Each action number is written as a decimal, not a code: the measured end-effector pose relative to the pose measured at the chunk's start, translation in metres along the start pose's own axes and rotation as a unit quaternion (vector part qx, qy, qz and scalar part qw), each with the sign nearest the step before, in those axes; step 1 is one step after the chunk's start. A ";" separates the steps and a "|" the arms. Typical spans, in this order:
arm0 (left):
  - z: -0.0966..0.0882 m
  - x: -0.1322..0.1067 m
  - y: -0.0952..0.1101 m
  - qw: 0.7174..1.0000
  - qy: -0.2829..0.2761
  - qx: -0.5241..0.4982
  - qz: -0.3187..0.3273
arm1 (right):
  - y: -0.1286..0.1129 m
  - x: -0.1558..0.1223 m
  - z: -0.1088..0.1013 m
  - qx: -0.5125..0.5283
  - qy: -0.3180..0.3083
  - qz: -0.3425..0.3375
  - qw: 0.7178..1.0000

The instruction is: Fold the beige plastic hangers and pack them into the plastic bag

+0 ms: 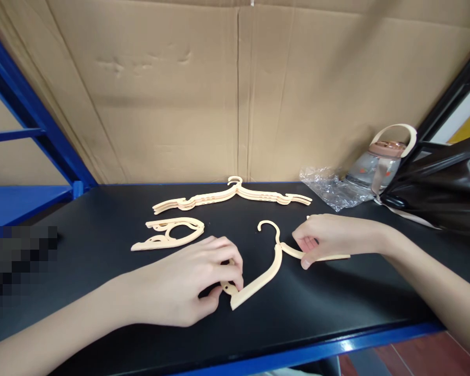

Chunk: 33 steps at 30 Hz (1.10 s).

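A cream plastic folding hanger (264, 279) lies tilted in front of me, its hook up and its two arms partly spread. My left hand (198, 279) is closed round the small hinged piece at the end of the left arm; the fingers cover most of that piece. My right hand (329, 237) pinches the hanger's right arm between thumb and fingers, hiding part of it. Just beyond my left hand rests a folded hanger (184, 242) of the same kind, its arms doubled back. Farther away, unfolded hangers (215, 197) lie stacked together with their hooks toward the wall.
A crumpled clear plastic bag (332, 190) lies at the back right, against a water bottle (376, 162) with a strap and handle. A black bag (446, 183) stands at the right edge. Cardboard (160, 104) backs the black tabletop (121, 344); a blue frame (31, 94) rises at left.
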State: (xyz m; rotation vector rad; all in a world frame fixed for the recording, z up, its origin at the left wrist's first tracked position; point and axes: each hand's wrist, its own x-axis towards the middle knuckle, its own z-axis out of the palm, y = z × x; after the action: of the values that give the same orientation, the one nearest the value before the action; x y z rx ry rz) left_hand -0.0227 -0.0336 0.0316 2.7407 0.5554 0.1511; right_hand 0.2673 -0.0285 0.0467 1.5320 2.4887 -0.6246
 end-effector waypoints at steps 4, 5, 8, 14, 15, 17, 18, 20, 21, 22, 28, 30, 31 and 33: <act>0.005 -0.001 -0.014 0.996 0.074 0.043 -0.029 | -0.002 0.006 0.005 -0.012 0.031 -0.025 0.999; 0.006 -0.001 -0.018 0.994 0.088 0.049 -0.051 | -0.004 0.009 0.008 -0.012 0.044 -0.035 0.998; 0.007 0.001 -0.025 0.985 0.102 0.051 -0.126 | -0.012 0.018 0.018 -0.005 0.095 -0.068 0.993; 0.013 0.007 -0.030 0.985 0.084 0.098 -0.111 | -0.018 0.023 0.024 -0.058 0.195 -0.051 0.978; 0.014 0.007 -0.032 0.985 0.085 0.106 -0.105 | -0.017 0.020 0.021 -0.077 0.204 -0.025 0.976; 0.016 0.008 -0.034 0.984 0.090 0.117 -0.097 | -0.014 0.013 0.013 -0.116 0.209 0.033 0.970; 0.016 0.008 -0.035 0.984 0.091 0.120 -0.095 | -0.013 0.008 0.010 -0.128 0.197 0.058 0.970; 0.015 0.007 -0.037 0.985 0.089 0.114 -0.096 | -0.010 0.001 0.006 -0.140 0.164 0.094 0.972; 0.014 0.007 -0.037 0.986 0.086 0.104 -0.099 | -0.008 -0.001 0.006 -0.151 0.154 0.108 0.970; 0.013 0.007 -0.037 0.987 0.083 0.091 -0.102 | -0.007 -0.003 0.007 -0.165 0.152 0.120 0.967; 0.011 0.007 -0.033 0.989 0.081 0.033 -0.116 | -0.003 0.002 0.018 -0.194 0.185 0.109 0.957; 0.012 0.007 -0.033 0.990 0.083 0.028 -0.113 | -0.005 0.004 0.017 -0.161 0.189 0.083 0.965; 0.013 0.007 -0.033 0.990 0.083 0.029 -0.109 | -0.006 0.005 0.016 -0.138 0.189 0.068 0.970; 0.014 0.007 -0.035 0.991 0.080 0.039 -0.097 | -0.009 0.006 0.015 -0.087 0.192 0.032 0.977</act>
State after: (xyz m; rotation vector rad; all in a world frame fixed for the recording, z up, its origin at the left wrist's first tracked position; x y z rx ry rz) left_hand -0.0265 -0.0051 0.0070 2.7456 0.8866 0.3095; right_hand 0.2553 -0.0332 0.0337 1.7949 2.6567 -0.0990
